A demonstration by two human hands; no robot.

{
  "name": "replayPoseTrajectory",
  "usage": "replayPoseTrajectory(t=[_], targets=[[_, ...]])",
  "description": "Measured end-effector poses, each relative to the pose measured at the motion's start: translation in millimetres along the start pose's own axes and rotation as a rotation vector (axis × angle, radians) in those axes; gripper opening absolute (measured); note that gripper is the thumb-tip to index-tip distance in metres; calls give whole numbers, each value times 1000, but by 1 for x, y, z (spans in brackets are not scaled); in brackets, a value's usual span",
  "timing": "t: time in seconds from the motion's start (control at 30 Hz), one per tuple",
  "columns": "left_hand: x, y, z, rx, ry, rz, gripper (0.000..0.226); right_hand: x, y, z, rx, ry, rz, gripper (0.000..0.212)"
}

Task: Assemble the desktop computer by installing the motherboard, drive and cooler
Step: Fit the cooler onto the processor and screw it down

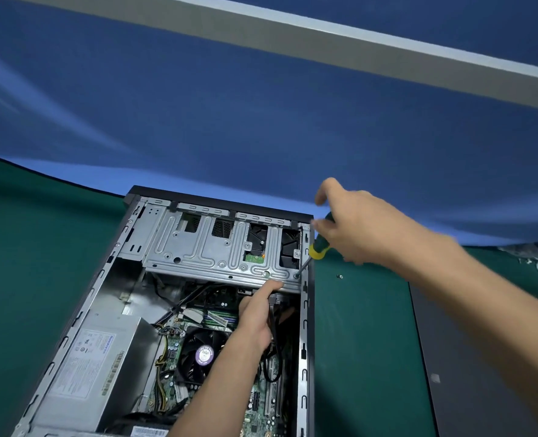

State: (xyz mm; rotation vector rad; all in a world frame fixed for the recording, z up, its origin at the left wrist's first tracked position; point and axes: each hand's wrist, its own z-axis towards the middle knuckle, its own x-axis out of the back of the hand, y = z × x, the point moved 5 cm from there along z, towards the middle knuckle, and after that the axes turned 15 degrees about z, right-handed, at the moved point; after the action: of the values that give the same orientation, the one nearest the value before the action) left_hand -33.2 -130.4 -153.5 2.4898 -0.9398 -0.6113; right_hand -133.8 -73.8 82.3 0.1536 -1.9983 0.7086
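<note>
While the right hand grips a green-and-yellow screwdriver with its tip at a screw on the right near corner of the drive cage, the left hand reaches into the case with a straight finger pressed up against the cage's near edge; its other fingers look loosely curled, holding nothing I can make out. The cage is stiff stamped sheet metal, likely light but sharp-edged, best steadied by its flat rim, as here. A drive shows through the cage's cut-outs at the far right. Inside the case, the motherboard lies flat at the near right with the cooler mounted on it, fragile parts to keep fingers off; a power supply fills the near left. One loose screw lies on the green mat right of the case, small and easily lost.
</note>
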Motion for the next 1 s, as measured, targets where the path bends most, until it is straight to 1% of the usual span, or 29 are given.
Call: replayPoseTrajectory(t=[0.07,0.13,0.17,0.2,0.27,0.3,0.37,0.4,0.43,0.47,0.5,0.53,0.63,0.67,0.7,0.77,0.87,0.9,0.93,0.97,1.0], targets=[[-1,-1,0,3,-6,-7,60,2,3,0,-13,59,-3,24],[0,0,-1,7,-4,-1,61,0,2,-1,-31,-15,33,27],[0,0,-1,6,-3,-3,61,-2,3,-1,-34,-30,29,23],[0,0,0,3,-2,-6,60,-2,4,-1,-34,3,1,18],[0,-1,2,-1,1,-8,59,3,7,0,-53,104,-60,31],[0,-1,2,-2,6,-6,58,3,9,0,-61,97,-44,33],[-1,-1,0,-3,23,2,58,0,9,-1,-58,7,48,29],[-1,-1,-1,-5,32,2,58,0,8,-2,-42,-12,55,28],[0,-1,-1,-7,39,-5,58,-1,9,-2,-38,11,28,23],[0,-1,-1,-9,41,-17,57,1,10,-2,-33,75,-10,19],[0,-1,-1,-12,38,-31,56,3,12,-1,-43,143,-49,25],[-1,0,-2,-14,34,-40,55,5,13,0,-56,167,-64,30],[-1,0,-3,-13,41,-27,56,3,16,0,-80,11,67,25],[0,0,-3,-14,45,-26,57,3,17,0,-71,4,62,23],[0,0,-3,-18,46,-29,57,3,18,0,-71,37,32,20],[0,0,-2,-28,40,-31,56,6,19,1,-84,105,-4,29],[0,-1,-2,-23,43,-9,57,0,16,-1,-66,-2,68,26],[1,-1,-2,-20,44,-5,57,-1,16,-1,-60,8,56,20],[1,-1,-2,-17,39,2,58,0,15,-1,-60,64,14,17],[1,-1,-2,-15,28,10,59,3,16,0,-71,125,-43,24],[0,-1,-3,-11,16,17,60,5,16,0,-98,132,-82,30]])
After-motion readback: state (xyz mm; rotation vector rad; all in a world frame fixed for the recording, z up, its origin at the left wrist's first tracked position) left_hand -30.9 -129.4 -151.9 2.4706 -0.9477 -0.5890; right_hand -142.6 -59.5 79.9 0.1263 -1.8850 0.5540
